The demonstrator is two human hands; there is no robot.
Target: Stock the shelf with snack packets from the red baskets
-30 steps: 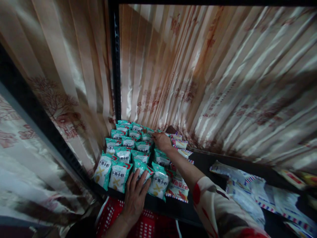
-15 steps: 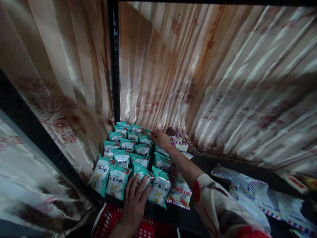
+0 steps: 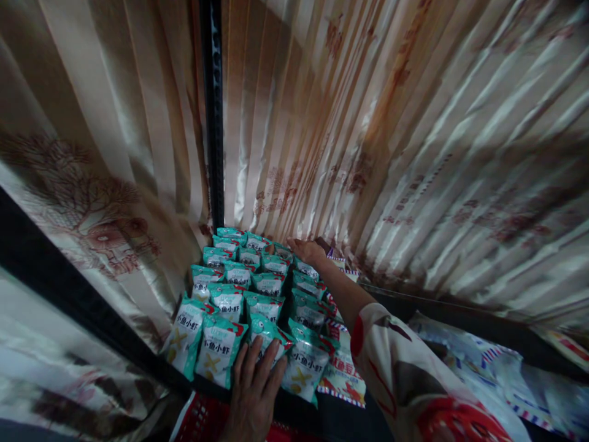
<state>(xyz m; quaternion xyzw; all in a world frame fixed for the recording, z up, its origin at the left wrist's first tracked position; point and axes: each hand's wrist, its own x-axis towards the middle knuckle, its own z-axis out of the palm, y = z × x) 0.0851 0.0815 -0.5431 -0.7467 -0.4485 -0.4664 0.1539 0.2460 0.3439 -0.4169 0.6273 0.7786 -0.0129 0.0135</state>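
One left curtain (image 3: 151, 110): satiny, pleated cloth with a reddish printed tree, behind a slanting dark bar (image 3: 87, 301).
Red basket (image 3: 200, 417), bottom edge left of centre: rigid, with small holes.
Dark post (image 3: 213, 123), upper left of centre: straight, upright, perforated.
Teal packets (image 3: 264, 305), lower centre: puffed, glossy pillows with crimped ends, ranked on the dark shelf (image 3: 335, 412); slick film probably grips little, so one nudge could topple a row.
Left hand (image 3: 255, 380), bottom centre: fingers spread against a front packet, clasping nothing; too hard a press could crumple it, too light could let it slip over the shelf edge.
Right hand (image 3: 307, 250), centre: fingers slightly bent at the back rows; cannot tell whether they pinch a packet.
Striped-edge packets (image 3: 343, 368), lower right of centre: printed film, red lettering; the loose sleeve (image 3: 400, 362) beside them could snag and drag them.
Pale packets (image 3: 488, 362), lower right: flatter, wrinkled, lying down.
Back curtain (image 3: 437, 153), upper right: shiny, with slanting folds.
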